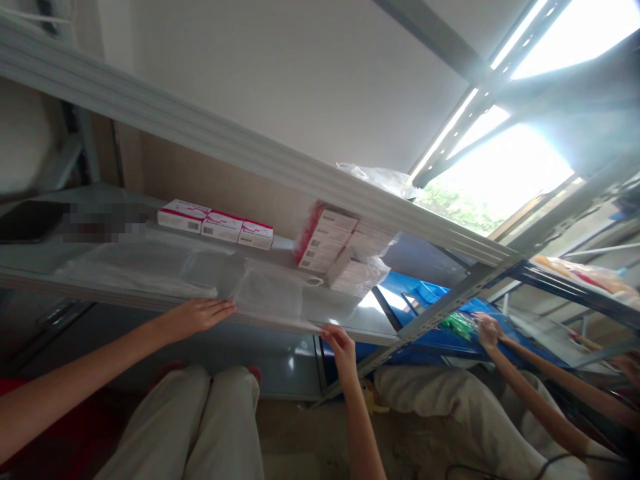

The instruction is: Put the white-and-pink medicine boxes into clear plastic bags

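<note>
A flat clear plastic bag [267, 291] lies on the grey metal shelf in front of me. My left hand [205, 315] has its fingers pressed together at the bag's near left corner. At its near right corner my right hand [341, 341] pinches the edge between thumb and fingertips. More clear plastic bags [145, 267] lie flat to the left. Behind them stands a row of three white and pink boxes [219, 225]. To the right, several similar boxes [327, 240] are bundled in clear film.
A dark flat object [31, 221] rests at the shelf's left end. An upper shelf beam [240, 147] crosses above the boxes, and a metal post [440, 300] rises at the right. Beyond it, a co-worker's hands [487, 330] are over a blue surface near green items [459, 325].
</note>
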The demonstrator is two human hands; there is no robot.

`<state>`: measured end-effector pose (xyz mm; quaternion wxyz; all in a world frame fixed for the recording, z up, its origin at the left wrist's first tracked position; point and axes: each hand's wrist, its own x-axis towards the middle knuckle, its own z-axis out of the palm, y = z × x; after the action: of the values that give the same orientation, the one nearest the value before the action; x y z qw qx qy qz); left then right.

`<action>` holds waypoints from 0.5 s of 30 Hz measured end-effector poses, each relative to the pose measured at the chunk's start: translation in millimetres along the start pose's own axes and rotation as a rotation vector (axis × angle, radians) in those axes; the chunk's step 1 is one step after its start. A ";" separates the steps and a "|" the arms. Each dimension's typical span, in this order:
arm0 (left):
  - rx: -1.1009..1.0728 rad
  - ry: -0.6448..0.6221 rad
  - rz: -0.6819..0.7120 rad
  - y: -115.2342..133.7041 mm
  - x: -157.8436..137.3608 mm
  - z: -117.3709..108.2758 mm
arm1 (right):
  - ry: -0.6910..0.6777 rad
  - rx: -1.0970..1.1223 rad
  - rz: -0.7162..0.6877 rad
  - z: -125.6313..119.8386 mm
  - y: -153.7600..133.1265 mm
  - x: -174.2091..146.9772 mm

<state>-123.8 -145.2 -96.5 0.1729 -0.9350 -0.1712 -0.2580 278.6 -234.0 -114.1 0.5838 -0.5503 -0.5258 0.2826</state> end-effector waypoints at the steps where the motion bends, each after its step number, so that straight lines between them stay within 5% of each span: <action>1: 0.059 0.027 0.037 2.1 0.2 -1.6 | -0.036 -0.064 -0.002 -5.2 -0.5 -0.1; 4: 0.188 0.083 0.101 7.1 0.4 -3.1 | -0.091 -0.383 -0.138 -18.8 -14.4 2.3; 8: 0.225 0.111 0.109 12.4 4.2 -0.4 | 0.136 -0.714 -0.397 0.7 -58.3 23.8; 12: 0.208 0.071 0.116 18.9 16.2 2.7 | -0.095 -0.852 -0.454 83.0 -94.2 74.1; 15: 0.208 -0.019 0.069 22.2 24.8 6.0 | -0.335 -0.955 -0.353 154.7 -97.3 115.8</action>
<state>-92.1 -156.6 -93.2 0.2761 -0.9197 -0.1663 -0.2240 144.6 -98.2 -12.1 0.2152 -0.6053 -0.7663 -0.0067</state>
